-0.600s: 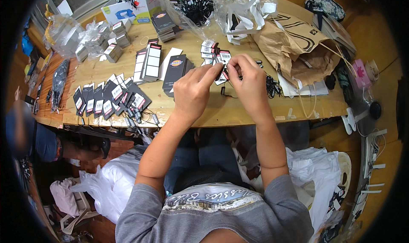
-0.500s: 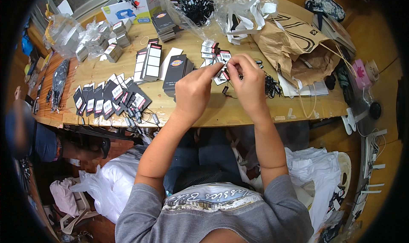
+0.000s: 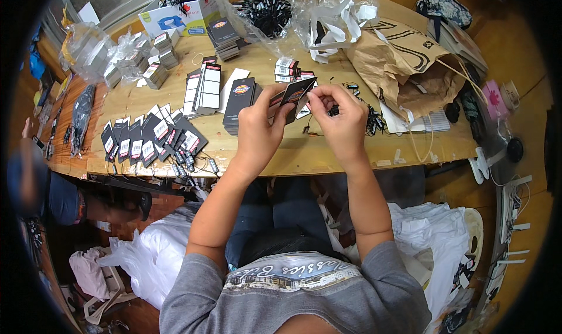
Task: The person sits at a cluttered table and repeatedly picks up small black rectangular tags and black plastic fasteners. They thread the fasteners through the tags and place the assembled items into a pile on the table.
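Observation:
Over the table, my left hand (image 3: 262, 129) grips a black hang tag (image 3: 295, 92) between thumb and fingers, tilted with its logo side showing. My right hand (image 3: 339, 114) is closed in a pinch at the tag's right edge; whatever its fingertips hold is too small to tell. Behind the tag lie barcode tags (image 3: 285, 66), partly covered by it. Left of my left hand stands a stack of black tags (image 3: 239, 103). Beside my right hand is a pile of black tag strings (image 3: 374, 122).
Finished-looking black tags with barcodes (image 3: 155, 136) fan out at the table's left front. Sheets of white labels (image 3: 209, 88) lie behind. A brown paper bag (image 3: 404, 70) occupies the right. Bagged black strings (image 3: 266, 15) and bundled tags (image 3: 155, 75) sit farther back.
A black hang tag has come up into view in my left hand, its logo side now showing. My right hand has shifted slightly left and down, still pinching.

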`<state>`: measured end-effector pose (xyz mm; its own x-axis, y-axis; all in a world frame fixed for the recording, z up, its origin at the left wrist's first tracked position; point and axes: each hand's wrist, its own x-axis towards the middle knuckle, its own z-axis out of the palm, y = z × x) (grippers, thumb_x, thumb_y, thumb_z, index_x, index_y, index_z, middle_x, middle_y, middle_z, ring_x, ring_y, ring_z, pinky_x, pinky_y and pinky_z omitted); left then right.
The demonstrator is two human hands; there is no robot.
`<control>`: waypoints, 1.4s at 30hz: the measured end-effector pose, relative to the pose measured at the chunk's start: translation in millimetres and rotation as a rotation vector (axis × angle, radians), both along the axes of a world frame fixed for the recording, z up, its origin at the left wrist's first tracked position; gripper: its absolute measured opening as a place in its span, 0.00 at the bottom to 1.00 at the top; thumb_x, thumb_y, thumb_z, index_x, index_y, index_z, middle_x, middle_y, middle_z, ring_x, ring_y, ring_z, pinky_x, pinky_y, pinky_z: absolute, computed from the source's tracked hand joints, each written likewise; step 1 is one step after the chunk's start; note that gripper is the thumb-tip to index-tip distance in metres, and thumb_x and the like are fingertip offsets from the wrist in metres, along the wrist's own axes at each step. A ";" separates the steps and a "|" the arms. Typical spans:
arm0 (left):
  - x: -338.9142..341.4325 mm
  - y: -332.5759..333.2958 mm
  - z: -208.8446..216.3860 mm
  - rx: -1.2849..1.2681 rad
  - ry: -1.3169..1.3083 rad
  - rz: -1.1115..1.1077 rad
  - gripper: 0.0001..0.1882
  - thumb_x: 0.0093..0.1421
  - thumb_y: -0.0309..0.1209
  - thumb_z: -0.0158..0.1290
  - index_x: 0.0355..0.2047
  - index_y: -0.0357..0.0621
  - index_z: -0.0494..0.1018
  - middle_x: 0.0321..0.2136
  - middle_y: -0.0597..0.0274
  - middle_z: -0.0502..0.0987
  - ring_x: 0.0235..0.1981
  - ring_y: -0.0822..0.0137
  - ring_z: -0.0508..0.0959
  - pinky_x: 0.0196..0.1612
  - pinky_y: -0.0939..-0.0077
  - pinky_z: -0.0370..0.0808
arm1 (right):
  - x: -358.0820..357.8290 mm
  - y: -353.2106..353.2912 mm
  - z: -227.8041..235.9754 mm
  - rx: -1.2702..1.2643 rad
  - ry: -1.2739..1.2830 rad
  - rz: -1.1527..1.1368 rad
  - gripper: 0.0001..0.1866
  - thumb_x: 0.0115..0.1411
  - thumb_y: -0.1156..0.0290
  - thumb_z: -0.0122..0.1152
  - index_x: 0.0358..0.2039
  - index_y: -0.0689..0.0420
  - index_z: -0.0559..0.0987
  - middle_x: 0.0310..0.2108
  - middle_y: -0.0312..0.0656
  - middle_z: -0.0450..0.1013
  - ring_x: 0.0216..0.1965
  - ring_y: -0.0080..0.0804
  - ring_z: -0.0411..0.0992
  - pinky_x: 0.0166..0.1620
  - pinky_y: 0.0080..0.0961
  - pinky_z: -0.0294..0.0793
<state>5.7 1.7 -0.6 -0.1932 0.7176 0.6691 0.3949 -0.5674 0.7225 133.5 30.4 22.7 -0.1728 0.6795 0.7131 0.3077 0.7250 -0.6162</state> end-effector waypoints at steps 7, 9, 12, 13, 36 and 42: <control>3.0 -6.9 6.2 0.032 0.233 0.129 0.18 0.45 0.17 0.48 0.37 0.47 0.66 0.23 0.53 0.73 0.24 0.58 0.74 0.22 0.73 0.69 | 0.0 -1.2 -0.1 0.014 0.031 -0.025 0.04 0.43 0.82 0.56 0.21 0.64 0.70 0.17 0.36 0.67 0.17 0.19 0.64 0.22 0.14 0.63; 3.4 -8.5 5.2 0.037 0.282 0.144 0.17 0.44 0.16 0.49 0.37 0.42 0.67 0.26 0.52 0.73 0.26 0.60 0.75 0.26 0.76 0.70 | -1.9 -1.3 -0.3 0.019 0.049 -0.042 0.05 0.43 0.81 0.56 0.20 0.63 0.69 0.16 0.39 0.66 0.15 0.25 0.65 0.20 0.18 0.64; 3.8 -8.9 1.1 0.131 0.359 0.206 0.20 0.43 0.15 0.48 0.38 0.44 0.67 0.27 0.54 0.74 0.25 0.61 0.75 0.25 0.76 0.71 | -3.7 -2.2 -2.2 -0.032 0.077 -0.010 0.05 0.43 0.81 0.55 0.21 0.63 0.69 0.16 0.38 0.67 0.15 0.21 0.65 0.20 0.16 0.64; 4.2 -8.8 -0.7 0.176 0.385 0.234 0.21 0.42 0.15 0.47 0.39 0.46 0.67 0.27 0.56 0.74 0.24 0.61 0.75 0.23 0.75 0.71 | -3.3 -2.0 -3.1 -0.112 0.112 0.033 0.04 0.44 0.82 0.54 0.22 0.64 0.70 0.17 0.37 0.67 0.17 0.19 0.65 0.22 0.14 0.64; 4.1 -17.9 6.0 0.027 -0.255 -0.011 0.09 0.45 0.14 0.48 0.29 0.32 0.70 0.24 0.59 0.73 0.25 0.76 0.73 0.29 0.86 0.69 | -4.7 -14.7 -1.3 -0.026 0.112 0.096 0.04 0.42 0.82 0.56 0.21 0.63 0.70 0.18 0.38 0.68 0.18 0.23 0.66 0.23 0.16 0.65; 6.6 -20.9 5.6 0.089 -0.178 0.012 0.11 0.44 0.12 0.47 0.29 0.33 0.70 0.25 0.57 0.73 0.26 0.72 0.74 0.29 0.84 0.70 | -5.0 -16.1 -0.4 -0.049 0.110 0.101 0.04 0.42 0.82 0.56 0.20 0.63 0.70 0.17 0.38 0.67 0.18 0.23 0.66 0.23 0.17 0.65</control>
